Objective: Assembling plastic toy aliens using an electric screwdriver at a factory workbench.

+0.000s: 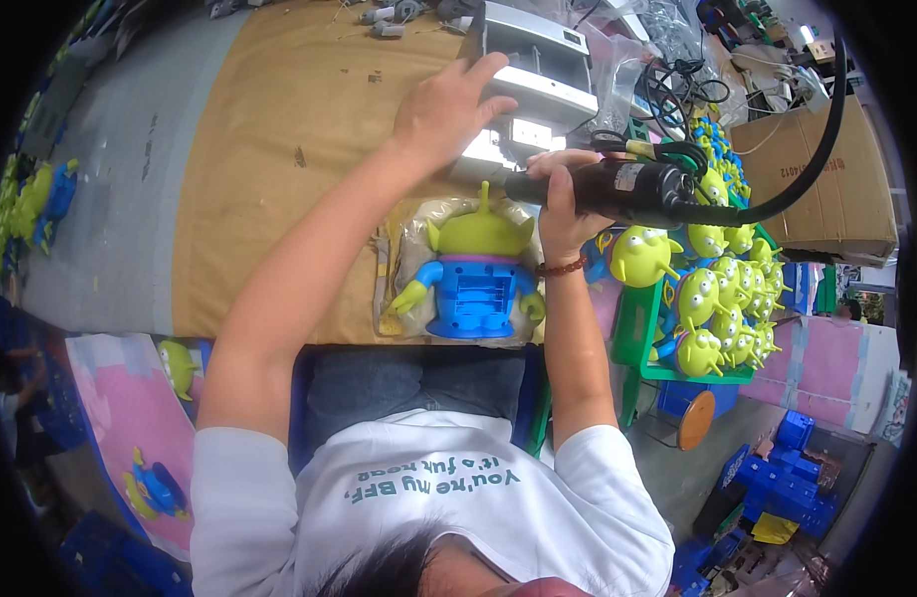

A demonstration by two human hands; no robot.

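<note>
My right hand (566, 204) is closed around a black electric screwdriver (632, 191), held sideways with its front end toward the left. That end is close to the white front part of a silver-and-white box-shaped device (543, 90). My left hand (446, 111) is at the device's left end, thumb and fingers apart and touching or nearly touching its edge. Below the screwdriver, a green-and-blue toy figure (475, 284) lies on clear plastic wrap (415, 244), its back upward. An open rectangular compartment (483, 291) shows in its blue body.
Many similar toy figures (722, 298) fill a green crate (632, 323) to the right. A cardboard box (821, 184) stands behind it. The screwdriver's thick black cable (831, 129) arcs upward at the right. Brown paper (269, 149) covers the table; small grey parts (394, 15) lie at its far edge.
</note>
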